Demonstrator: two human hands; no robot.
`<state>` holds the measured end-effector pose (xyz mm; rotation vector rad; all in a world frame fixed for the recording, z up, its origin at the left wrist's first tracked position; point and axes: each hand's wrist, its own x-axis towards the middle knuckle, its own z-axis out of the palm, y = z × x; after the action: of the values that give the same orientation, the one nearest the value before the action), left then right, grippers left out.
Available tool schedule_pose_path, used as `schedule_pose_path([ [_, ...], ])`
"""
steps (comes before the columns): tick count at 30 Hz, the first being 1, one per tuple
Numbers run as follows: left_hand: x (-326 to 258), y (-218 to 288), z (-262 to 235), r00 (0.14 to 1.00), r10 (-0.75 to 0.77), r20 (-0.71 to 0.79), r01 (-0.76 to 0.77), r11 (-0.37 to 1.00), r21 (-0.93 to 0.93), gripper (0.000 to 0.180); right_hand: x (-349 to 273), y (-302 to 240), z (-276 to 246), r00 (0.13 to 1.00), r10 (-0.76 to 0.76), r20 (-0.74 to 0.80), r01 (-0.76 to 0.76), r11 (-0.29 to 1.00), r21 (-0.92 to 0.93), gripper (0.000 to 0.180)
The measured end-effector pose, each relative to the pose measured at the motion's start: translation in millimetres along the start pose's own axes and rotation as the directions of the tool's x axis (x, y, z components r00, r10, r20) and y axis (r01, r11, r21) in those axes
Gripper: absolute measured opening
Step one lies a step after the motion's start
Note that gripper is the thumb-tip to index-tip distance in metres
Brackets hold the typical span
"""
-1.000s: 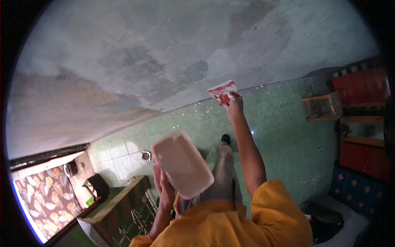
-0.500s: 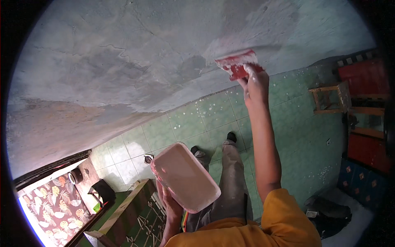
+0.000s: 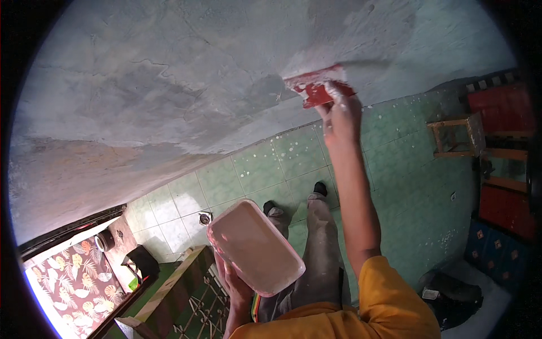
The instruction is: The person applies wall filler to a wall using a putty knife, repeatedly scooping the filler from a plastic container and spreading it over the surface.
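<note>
My right hand (image 3: 342, 116) reaches forward and grips a red plastic putty spreader (image 3: 322, 86) smeared with white paste. The spreader's edge lies against the grey plastered wall (image 3: 214, 73), which shows patchy darker areas and fine cracks. Low in front of my body, my left hand (image 3: 236, 282) supports a shallow rectangular tray (image 3: 257, 246) with rounded corners and a pale pinkish inside. Its fingers are partly hidden beneath and beside the tray, and reddish smears mark the tray's left rim.
Green floor tiles (image 3: 293, 150) carry white splatters along the wall's foot. A small wooden stool (image 3: 456, 135) stands at the right, near red furniture. On the left are a wooden-topped metal railing (image 3: 169, 288) and a leaf-patterned mat (image 3: 79, 279). A dark bag (image 3: 451, 296) lies lower right.
My right hand and the spreader have shifted a little left and slightly up along the wall. My left hand and the tray have hardly moved.
</note>
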<state>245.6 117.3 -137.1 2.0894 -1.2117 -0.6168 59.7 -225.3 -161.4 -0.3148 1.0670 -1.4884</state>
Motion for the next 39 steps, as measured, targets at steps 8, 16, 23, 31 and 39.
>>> schedule_pose_path([
  [8,1.9,2.1,-1.7,1.0,-0.02,0.007,0.021,0.999,-0.045,0.051,26.1,40.1,-44.3,0.973,0.086,-0.216,-0.119,0.982,-0.147,0.017],
  [16,12.5,35.3,-15.0,0.943,-0.322,0.088,0.298,0.693,-0.656,0.061,0.4,-41.5,49.7,0.999,-0.024,0.047,0.028,0.995,-0.095,0.012],
  [23,19.0,57.7,-34.0,0.957,-0.286,0.042,0.238,0.695,-0.678,0.054,-19.5,-48.1,-0.6,0.994,0.013,-0.112,-0.03,0.988,-0.154,0.013],
  [31,20.1,67.9,-40.6,0.947,-0.321,0.011,0.233,0.663,-0.711,0.054,42.3,42.1,-11.7,0.976,0.144,-0.165,-0.145,0.989,0.009,0.019],
  [39,20.8,75.6,-54.4,0.942,-0.333,0.035,0.249,0.628,-0.737,0.057,-33.0,-75.9,35.9,0.996,-0.054,0.077,0.047,0.995,0.083,0.016],
])
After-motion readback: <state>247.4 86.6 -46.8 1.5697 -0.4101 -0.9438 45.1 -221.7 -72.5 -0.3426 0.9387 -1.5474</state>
